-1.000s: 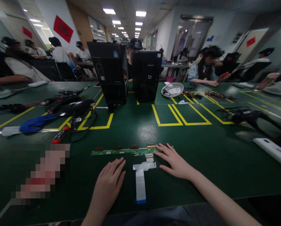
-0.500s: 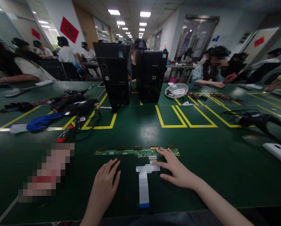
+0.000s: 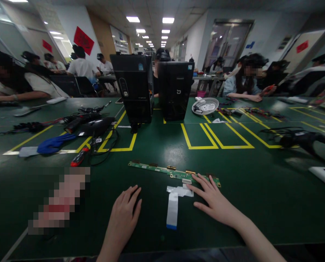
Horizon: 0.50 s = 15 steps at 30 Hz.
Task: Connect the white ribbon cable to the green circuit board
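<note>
A long, narrow green circuit board lies slanted on the green table, its right end nearer to me. Copper-coloured tabs stick out along its far edge. From its connector a white flat ribbon cable runs toward me, folded once and blue at its end. My right hand rests with fingers spread on the board's right part and by the cable's connector end; the fingertips touch the board. My left hand lies on the table left of the cable, fingers loosely stretched and holding nothing.
Two black computer towers stand at mid-table. To the left lie a red-and-black screwdriver, a blue glove and dark cables. A white basket sits behind right; a black cable bundle lies at right. Other people sit around.
The board has shifted right and turned, its left end swinging away from me. The ribbon cable and my right hand moved right with it. My left hand stayed nearly still.
</note>
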{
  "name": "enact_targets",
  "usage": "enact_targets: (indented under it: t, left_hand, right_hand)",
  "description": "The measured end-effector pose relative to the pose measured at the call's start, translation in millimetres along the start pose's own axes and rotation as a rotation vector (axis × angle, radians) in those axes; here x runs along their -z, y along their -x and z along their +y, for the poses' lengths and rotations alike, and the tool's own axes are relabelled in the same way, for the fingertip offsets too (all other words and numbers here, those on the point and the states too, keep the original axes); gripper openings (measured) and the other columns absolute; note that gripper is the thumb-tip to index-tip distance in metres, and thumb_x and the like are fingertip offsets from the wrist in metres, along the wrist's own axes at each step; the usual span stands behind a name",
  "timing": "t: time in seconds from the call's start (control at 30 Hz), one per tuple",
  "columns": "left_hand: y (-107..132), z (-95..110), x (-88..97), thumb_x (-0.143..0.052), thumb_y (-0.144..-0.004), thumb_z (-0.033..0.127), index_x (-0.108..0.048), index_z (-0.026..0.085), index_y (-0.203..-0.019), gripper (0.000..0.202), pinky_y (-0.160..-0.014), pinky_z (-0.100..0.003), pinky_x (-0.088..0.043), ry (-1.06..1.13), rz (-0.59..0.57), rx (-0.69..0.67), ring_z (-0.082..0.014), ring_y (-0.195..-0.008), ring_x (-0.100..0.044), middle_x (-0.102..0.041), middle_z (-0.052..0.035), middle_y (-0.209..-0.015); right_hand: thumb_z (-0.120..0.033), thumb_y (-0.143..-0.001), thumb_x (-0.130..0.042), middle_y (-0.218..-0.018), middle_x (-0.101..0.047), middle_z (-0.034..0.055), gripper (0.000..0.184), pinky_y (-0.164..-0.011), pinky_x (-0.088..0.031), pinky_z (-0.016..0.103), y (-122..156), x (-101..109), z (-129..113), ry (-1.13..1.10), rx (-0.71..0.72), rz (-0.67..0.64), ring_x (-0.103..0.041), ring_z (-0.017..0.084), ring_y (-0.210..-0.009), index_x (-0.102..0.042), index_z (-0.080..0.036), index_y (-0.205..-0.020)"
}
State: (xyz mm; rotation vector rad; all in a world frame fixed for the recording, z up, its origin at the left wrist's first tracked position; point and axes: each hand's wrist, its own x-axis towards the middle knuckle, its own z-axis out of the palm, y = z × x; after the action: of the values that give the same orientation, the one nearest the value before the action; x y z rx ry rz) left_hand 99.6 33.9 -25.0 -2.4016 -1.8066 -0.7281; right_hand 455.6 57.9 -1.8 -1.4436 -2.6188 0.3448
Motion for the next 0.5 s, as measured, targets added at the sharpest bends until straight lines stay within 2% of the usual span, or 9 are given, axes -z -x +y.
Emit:
enact_targets:
  t: [0.2, 0.37, 0.5]
  left_hand:
    - [1, 1, 1.2, -0.041, -0.097, 0.03, -0.057, 0.017, -0.129, 0.038, -0.1, -0.05, -0.045, -0.019, -0.019, 0.001, -0.0288, -0.12, -0.056, -0.06, -0.0118, -0.13]
    - [0, -1, 0.5, -0.042, -0.096, 0.032, -0.058, 0.017, -0.128, 0.038, -0.1, -0.051, -0.046, -0.019, -0.022, -0.003, -0.0295, -0.12, -0.056, -0.06, -0.0116, -0.129]
    - [0, -1, -0.5, -0.042, -0.096, 0.032, -0.058, 0.017, -0.127, 0.038, -0.1, -0.051, -0.046, -0.016, -0.014, -0.006, -0.0297, -0.119, -0.056, -0.06, -0.012, -0.129]
  right_hand:
    - [-0.058, -0.093, -0.039, -0.155, -0.03, 0.0065, 0.056, -0.108, -0.021, 0.068, 36, -9, 50, 0.12, -0.201, 0.148, -0.025, 0.035, -0.142, -0.038, -0.039, -0.145]
    - [-0.064, -0.09, -0.029, -0.151, -0.036, 0.0111, 0.064, -0.106, -0.026, 0.066, 83, -13, 110, 0.217, -0.485, 0.231, -0.03, 0.038, -0.139, -0.046, -0.031, -0.142]
    - [-0.065, -0.09, -0.021, -0.146, -0.041, 0.0165, 0.07, -0.104, -0.029, 0.065, 119, -9, 147, 0.265, -0.676, 0.266, -0.035, 0.04, -0.136, -0.048, -0.026, -0.141]
